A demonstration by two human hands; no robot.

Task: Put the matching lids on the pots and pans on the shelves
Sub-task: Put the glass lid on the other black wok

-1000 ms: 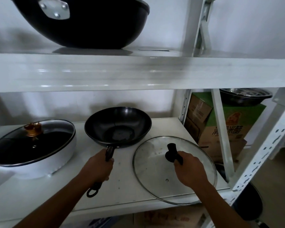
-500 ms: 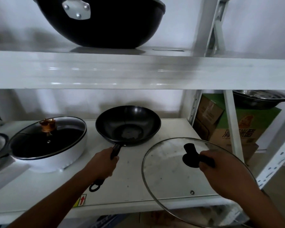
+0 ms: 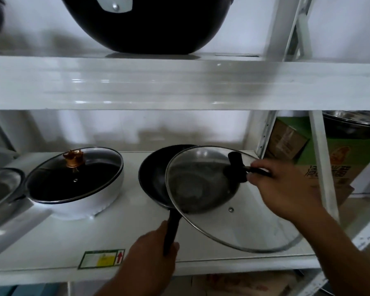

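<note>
Right hand point(image 3: 286, 189) pinches our lid's point(image 3: 222, 199) knob, tilted, offset right of the wok point(image 3: 152, 178); left hand point(image 3: 150, 259), closed on the handle point(image 3: 171, 229), steadies it. We shift leftward.

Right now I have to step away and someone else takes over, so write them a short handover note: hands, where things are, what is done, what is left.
Left hand: gripping the black wok by its long handle on the middle shelf.
Right hand: holding the glass lid by its black knob, tilted, partly over the wok, not seated.
Done: the white pot on the left wears its gold-knobbed lid.
Left: lower the glass lid flat onto the wok. The large wok on the top shelf is cut off; lid state unknown.
</note>
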